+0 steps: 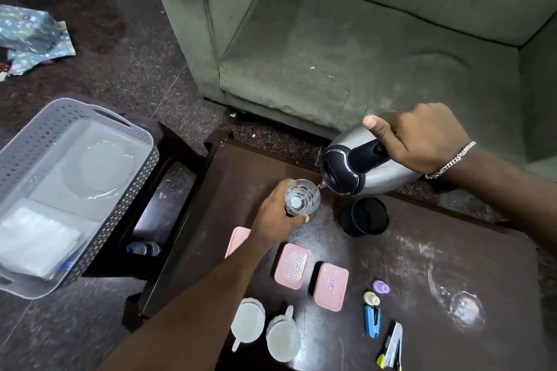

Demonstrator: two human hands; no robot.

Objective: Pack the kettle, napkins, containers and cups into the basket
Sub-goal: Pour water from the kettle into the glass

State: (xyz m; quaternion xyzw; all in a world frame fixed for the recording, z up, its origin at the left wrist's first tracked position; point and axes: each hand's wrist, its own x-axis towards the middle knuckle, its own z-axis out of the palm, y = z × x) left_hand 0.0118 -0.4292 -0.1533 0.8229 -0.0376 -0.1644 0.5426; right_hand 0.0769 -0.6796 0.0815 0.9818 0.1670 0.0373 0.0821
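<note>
Grey basket (141,141) holds napkins (36,241); pink-lidded containers (330,285) sit shut on table (452,250).

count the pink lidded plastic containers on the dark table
3: one pink lidded plastic container partly hidden behind the left forearm, one in the middle, one right of it. None visibly hidden elsewhere.

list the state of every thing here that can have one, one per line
kettle: tilted, spout at the glass, held by right hand
glass: upright, held by left hand
black cup: upright, open
pink containers: lids on
white cups: upright, on the table
basket: holds napkins and clear lids
</note>
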